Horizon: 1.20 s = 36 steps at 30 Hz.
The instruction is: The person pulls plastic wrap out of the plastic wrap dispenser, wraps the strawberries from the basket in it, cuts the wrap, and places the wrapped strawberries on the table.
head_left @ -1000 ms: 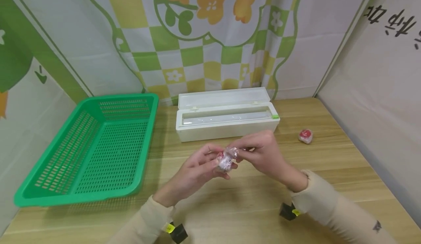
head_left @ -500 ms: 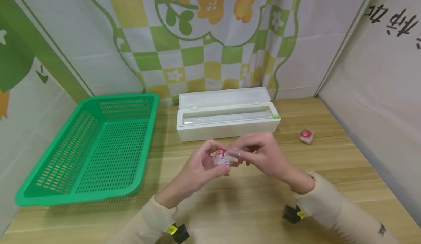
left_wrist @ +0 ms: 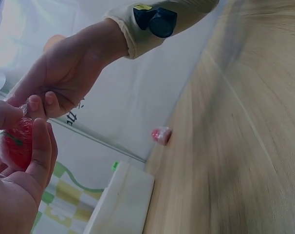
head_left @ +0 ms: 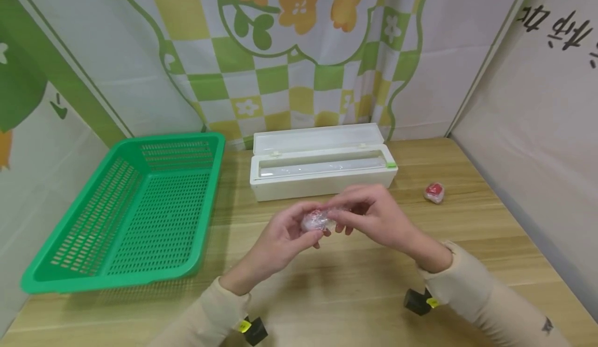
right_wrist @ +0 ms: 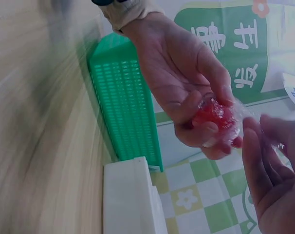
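Observation:
A small round red thing (head_left: 315, 221) wrapped in clear cling film is held above the table between both hands. My left hand (head_left: 279, 238) grips it, thumb on the near side and fingers behind. In the left wrist view a green patch shows on the red thing (left_wrist: 20, 141) through the film. The fingers of my right hand (head_left: 376, 216) pinch the loose cling film (right_wrist: 246, 116), drawn out in a twisted end beside the red thing. A second film-wrapped red thing (head_left: 434, 192) lies on the table to the right.
A white cling film box (head_left: 322, 183) stands behind the hands, lid up, with a roll inside. To the left is a green plastic basket (head_left: 201, 253). A patterned curtain (head_left: 289, 77) hangs behind the wooden table (head_left: 355, 300).
The right hand has worked at the film end, its fingers closing in nearer the red thing. The left hand has turned its grip slightly, and the red thing has shifted a little left.

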Tool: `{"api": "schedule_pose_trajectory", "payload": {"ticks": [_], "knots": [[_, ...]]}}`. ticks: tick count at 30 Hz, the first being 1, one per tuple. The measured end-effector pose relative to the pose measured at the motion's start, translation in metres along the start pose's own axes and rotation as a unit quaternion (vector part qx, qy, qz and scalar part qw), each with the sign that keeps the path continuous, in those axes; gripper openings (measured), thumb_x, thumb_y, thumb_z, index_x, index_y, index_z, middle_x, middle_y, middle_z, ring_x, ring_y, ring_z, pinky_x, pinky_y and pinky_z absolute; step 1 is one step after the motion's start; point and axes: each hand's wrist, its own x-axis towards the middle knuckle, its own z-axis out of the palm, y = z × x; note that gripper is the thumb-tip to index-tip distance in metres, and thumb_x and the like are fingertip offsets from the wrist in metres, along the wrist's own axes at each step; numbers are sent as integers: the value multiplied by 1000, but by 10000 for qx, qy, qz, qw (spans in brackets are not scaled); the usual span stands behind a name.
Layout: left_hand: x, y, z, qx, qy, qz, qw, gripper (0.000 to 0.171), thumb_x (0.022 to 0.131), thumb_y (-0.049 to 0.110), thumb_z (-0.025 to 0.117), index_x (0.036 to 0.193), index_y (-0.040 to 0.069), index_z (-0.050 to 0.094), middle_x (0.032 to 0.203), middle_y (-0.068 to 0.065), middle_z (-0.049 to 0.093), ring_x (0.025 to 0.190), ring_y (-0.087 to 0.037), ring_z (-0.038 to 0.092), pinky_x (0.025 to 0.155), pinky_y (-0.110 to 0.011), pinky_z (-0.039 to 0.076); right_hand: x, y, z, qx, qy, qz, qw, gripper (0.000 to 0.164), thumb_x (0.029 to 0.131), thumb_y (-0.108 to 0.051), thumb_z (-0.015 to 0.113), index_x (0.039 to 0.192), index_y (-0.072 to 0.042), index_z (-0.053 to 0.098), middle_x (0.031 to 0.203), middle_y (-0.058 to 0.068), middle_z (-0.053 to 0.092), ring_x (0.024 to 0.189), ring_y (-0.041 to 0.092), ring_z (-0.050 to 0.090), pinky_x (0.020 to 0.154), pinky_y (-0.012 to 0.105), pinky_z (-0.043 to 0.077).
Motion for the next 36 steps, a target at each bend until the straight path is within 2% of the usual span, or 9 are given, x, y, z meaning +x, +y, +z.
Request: {"api": "schedule_pose_trajectory", "payload": {"ticks": [5, 10, 15, 19, 23, 28, 32, 36], "knots": [[0, 1, 1, -352, 58, 104, 9993, 42, 92, 4, 58, 133, 0, 46, 127, -21, 53, 103, -23, 60, 83, -36, 57, -1, 3, 0, 135, 276, 468, 9984, 17, 88, -9, 66, 101, -1, 73, 87, 11, 72, 63, 19, 66, 56, 35, 58], [1, 1, 4, -764, 235, -43, 9968, 42, 93, 6, 57, 133, 0, 44, 131, -16, 50, 110, -23, 59, 92, -37, 54, -1, 5, 2, 345, 579, 883, 9938, 17, 86, -10, 69, 99, 0, 74, 91, 15, 74, 66, 22, 67, 62, 37, 59], [2, 2, 5, -1015, 346, -47, 9942, 42, 94, 5, 55, 133, -2, 41, 134, -16, 48, 115, -23, 57, 96, -37, 52, 0, 5, 7, 242, 909, 619, 9936, 16, 83, -11, 72, 95, 0, 75, 89, 14, 74, 66, 20, 68, 61, 36, 59], [3, 5, 7, -1193, 381, -38, 9921, 41, 94, 3, 54, 132, -3, 39, 131, -14, 48, 112, -21, 58, 97, -35, 51, 1, 6, 12, 187, 1117, 387, 9928, 15, 82, -11, 73, 92, 0, 75, 89, 13, 75, 67, 19, 69, 61, 35, 59], [2, 7, 8, -1151, 546, -78, 9918, 44, 91, 4, 60, 130, -2, 39, 128, -13, 47, 109, -20, 60, 95, -33, 52, 1, 6, 17, 95, 1227, 185, 9922, 14, 82, -10, 73, 92, 0, 75, 91, 14, 75, 69, 17, 71, 61, 34, 59], [3, 6, 9, -865, 894, 3, 9922, 36, 89, 8, 65, 120, -1, 49, 120, -14, 53, 104, -23, 62, 92, -38, 54, 0, 6, 20, -14, 1215, -37, 9926, 15, 82, -10, 73, 93, 0, 75, 91, 13, 75, 68, 16, 70, 60, 33, 59], [4, 7, 9, -649, 1130, 38, 9915, 33, 89, 9, 64, 119, -1, 56, 120, -14, 58, 106, -24, 61, 93, -39, 54, 0, 6, 17, 208, 986, 137, 9948, 15, 83, -10, 71, 95, -1, 75, 90, 12, 74, 67, 18, 69, 62, 34, 59], [4, 8, 7, -366, 1378, -106, 9897, 35, 88, 13, 67, 121, 4, 60, 122, -12, 60, 106, -22, 60, 89, -36, 55, -1, 6, 11, 547, 636, 503, 9952, 18, 87, -11, 67, 101, -2, 74, 95, 12, 73, 74, 21, 69, 67, 37, 59]]}}
